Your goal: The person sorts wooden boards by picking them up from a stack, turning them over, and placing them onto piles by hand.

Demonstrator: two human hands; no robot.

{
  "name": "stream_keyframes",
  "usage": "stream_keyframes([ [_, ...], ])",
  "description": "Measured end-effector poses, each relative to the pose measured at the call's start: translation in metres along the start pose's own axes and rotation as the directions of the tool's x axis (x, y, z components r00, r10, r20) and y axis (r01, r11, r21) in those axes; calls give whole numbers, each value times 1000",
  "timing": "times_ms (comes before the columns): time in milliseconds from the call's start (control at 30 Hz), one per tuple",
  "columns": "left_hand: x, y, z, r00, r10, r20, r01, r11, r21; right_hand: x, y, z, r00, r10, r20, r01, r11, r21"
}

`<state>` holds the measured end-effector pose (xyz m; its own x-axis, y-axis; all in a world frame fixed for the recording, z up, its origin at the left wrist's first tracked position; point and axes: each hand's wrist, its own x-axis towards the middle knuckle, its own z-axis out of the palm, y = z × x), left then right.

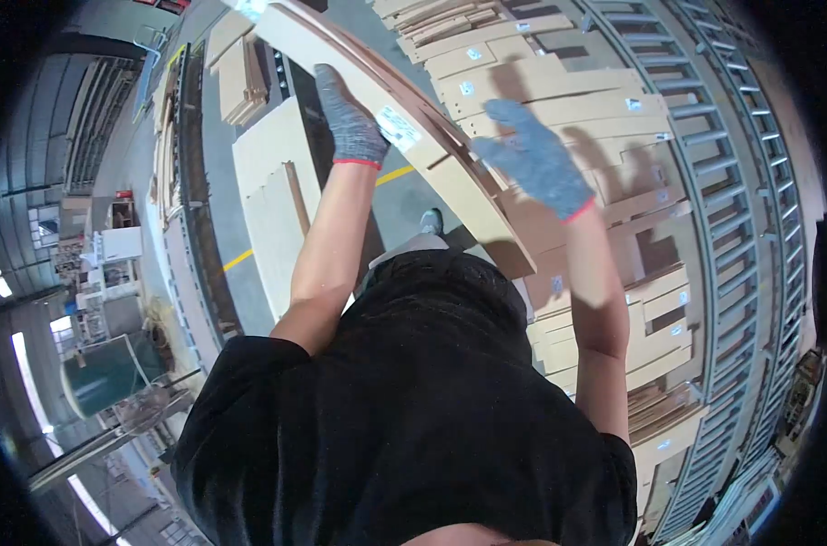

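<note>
A long pale board bundle (459, 196) runs diagonally from the top centre down to the right of my body, with a white label on its near face. My left hand (350, 123), in a grey glove with a red cuff, grips the bundle beside that label. My right hand (536, 159), in a matching glove, is on the other side of the bundle, with its fingers apart and nothing in it. It hovers over labelled flat panels (604, 105); whether its fingertips touch the bundle's edge is unclear.
Roller conveyors (723, 191) run along the right side. Stacked panels (272, 200) lie left of my left arm, beside a dark rail. Another board stack (242, 82) is at the upper left. A yellow line (395, 175) crosses the floor near my shoe (432, 220).
</note>
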<state>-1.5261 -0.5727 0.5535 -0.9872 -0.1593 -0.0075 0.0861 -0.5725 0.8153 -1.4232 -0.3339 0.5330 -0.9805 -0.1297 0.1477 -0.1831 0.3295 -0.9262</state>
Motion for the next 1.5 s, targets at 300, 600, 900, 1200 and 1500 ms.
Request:
stream_keyframes([
  [300, 23, 14, -5, 969, -240, -52, 225, 953, -204, 51, -55, 105, 1000, 25, -14, -29, 880, -475],
  [600, 58, 10, -50, 938, -345, -36, 320, 901, -295, 73, -66, 144, 995, 76, -66, -94, 941, -326],
  [900, 82, 11, -118, 929, -363, -71, 346, 921, -178, 84, -58, 205, 953, 241, -181, -287, 908, -305],
  [1200, 101, 9, -165, 838, -543, -49, 539, 838, -80, 93, -39, 238, 884, 340, -320, -308, 940, 148],
  [1500, 139, 23, -203, 890, -446, -96, 445, 895, -34, -1, -15, 122, 687, 549, -476, -201, 773, 602],
])
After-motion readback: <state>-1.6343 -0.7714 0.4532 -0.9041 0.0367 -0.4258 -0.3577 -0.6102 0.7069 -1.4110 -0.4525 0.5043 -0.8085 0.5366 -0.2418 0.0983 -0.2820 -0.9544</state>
